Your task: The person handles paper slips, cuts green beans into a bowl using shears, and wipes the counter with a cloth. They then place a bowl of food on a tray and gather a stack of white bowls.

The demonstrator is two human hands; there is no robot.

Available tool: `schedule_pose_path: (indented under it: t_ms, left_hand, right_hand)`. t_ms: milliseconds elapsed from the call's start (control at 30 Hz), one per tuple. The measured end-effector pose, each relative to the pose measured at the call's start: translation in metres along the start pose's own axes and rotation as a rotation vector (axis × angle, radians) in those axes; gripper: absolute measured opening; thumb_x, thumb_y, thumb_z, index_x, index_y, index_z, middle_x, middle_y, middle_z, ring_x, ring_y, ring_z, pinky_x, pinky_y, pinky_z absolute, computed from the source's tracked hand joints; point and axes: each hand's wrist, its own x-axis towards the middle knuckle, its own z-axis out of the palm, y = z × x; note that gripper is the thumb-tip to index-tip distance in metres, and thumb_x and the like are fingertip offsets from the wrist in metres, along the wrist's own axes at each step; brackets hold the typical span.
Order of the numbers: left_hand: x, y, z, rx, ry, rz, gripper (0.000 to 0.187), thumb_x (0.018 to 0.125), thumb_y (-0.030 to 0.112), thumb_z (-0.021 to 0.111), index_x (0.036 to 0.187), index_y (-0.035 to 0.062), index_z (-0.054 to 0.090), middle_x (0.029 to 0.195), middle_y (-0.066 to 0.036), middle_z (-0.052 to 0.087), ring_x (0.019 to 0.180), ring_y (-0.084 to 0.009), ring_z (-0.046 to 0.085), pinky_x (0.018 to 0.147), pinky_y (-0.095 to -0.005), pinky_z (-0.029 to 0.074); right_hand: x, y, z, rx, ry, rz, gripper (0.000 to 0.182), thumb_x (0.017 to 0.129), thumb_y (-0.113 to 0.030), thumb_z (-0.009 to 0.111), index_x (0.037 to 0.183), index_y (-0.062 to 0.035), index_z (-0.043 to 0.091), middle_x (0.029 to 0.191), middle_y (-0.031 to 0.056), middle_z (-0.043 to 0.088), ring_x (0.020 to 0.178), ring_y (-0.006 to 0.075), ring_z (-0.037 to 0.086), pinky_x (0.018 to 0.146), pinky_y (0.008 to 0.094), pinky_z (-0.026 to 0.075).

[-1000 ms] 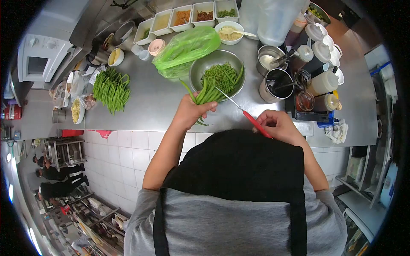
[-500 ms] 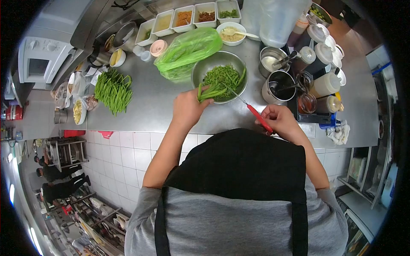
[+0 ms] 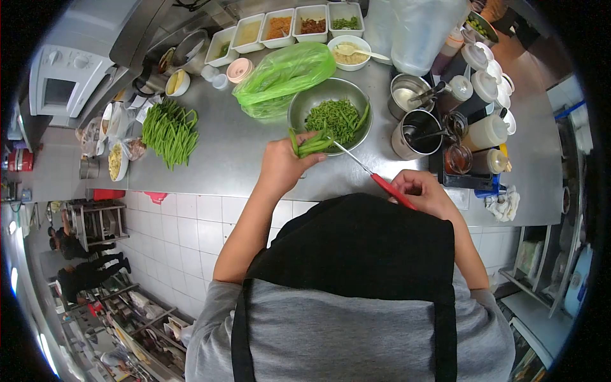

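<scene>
Over the near rim of a metal bowl (image 3: 349, 90), my left hand (image 3: 282, 163) grips a small bunch of green beans (image 3: 312, 146). My right hand (image 3: 425, 192) is closed around the red handle of a pair of scissors (image 3: 384, 184). Their blades reach up and left to the ends of the held beans. Short cut pieces of green beans (image 3: 334, 118) lie in the bowl. A pile of long whole green beans (image 3: 169, 135) rests on the counter to the left. Part of the scissor handle is hidden by my fingers.
Behind the bowl lies a green plastic bag (image 3: 283, 79). White containers of ingredients (image 3: 279, 28) line the back, with a bowl and spoon (image 3: 349, 53) beside them. Metal pots (image 3: 415, 135) and sauce bottles (image 3: 485, 130) stand right. Other people (image 3: 89, 274) are far left.
The scissors and my right hand have moved slightly right and down, and the blades have drawn back toward the bowl's near rim. The held beans now look shorter, no longer reaching far into the bowl.
</scene>
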Motion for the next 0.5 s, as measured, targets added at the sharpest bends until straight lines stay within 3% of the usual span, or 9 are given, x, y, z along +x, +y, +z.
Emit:
schedule_pose_path:
  t_ms: [133, 233, 333, 433, 500]
  left_hand:
    - [-0.001, 0.002, -0.001, -0.045, -0.046, -0.033, 0.045, 0.068, 0.019, 0.076, 0.105, 0.0002, 0.061, 0.079, -0.008, 0.067, 0.064, -0.0128, 0.06, 0.064, -0.0274, 0.049]
    - [0.0, -0.011, 0.009, -0.27, 0.057, 0.091, 0.035, 0.068, 0.02, 0.075, 0.097, 0.0025, 0.065, 0.064, -0.008, 0.063, 0.052, -0.0132, 0.056, 0.053, -0.0301, 0.046]
    - [0.002, -0.011, 0.001, -0.744, -0.295, -0.151, 0.027, 0.071, 0.015, 0.073, 0.091, 0.0003, 0.063, 0.068, -0.006, 0.063, 0.054, -0.0092, 0.053, 0.048, -0.0251, 0.043]
    - [0.004, -0.012, 0.007, -0.944, -0.387, -0.197, 0.022, 0.073, 0.012, 0.071, 0.09, 0.0023, 0.061, 0.069, -0.006, 0.061, 0.054, -0.0095, 0.051, 0.047, -0.0209, 0.04]
    - [0.004, -0.012, 0.006, -0.97, -0.449, -0.213, 0.034, 0.073, 0.01, 0.068, 0.105, 0.0002, 0.058, 0.07, -0.005, 0.06, 0.056, -0.0095, 0.052, 0.046, -0.0209, 0.039]
  right_hand:
    - [-0.003, 0.005, -0.003, 0.067, 0.019, 0.047, 0.015, 0.075, -0.005, 0.068, 0.084, -0.0031, 0.056, 0.069, -0.0015, 0.059, 0.059, 0.0018, 0.051, 0.051, 0.016, 0.037]
    - [-0.009, 0.004, -0.006, 0.185, 0.038, 0.023, 0.016, 0.074, -0.008, 0.069, 0.084, -0.0036, 0.057, 0.067, -0.0031, 0.058, 0.056, 0.0015, 0.05, 0.049, 0.0155, 0.036]
    - [-0.009, 0.001, -0.006, 0.148, -0.007, 0.035, 0.015, 0.074, -0.006, 0.068, 0.085, -0.0031, 0.057, 0.068, -0.0031, 0.058, 0.057, 0.0016, 0.05, 0.051, 0.0154, 0.037]
    - [-0.004, 0.003, -0.001, 0.057, -0.001, -0.049, 0.014, 0.073, -0.001, 0.064, 0.085, -0.0021, 0.057, 0.071, -0.0023, 0.058, 0.06, 0.0021, 0.051, 0.053, 0.0159, 0.039]
    - [-0.001, 0.006, 0.001, 0.01, 0.012, -0.105, 0.013, 0.073, 0.002, 0.061, 0.085, -0.0014, 0.057, 0.074, -0.0017, 0.058, 0.062, 0.0024, 0.052, 0.055, 0.0163, 0.04]
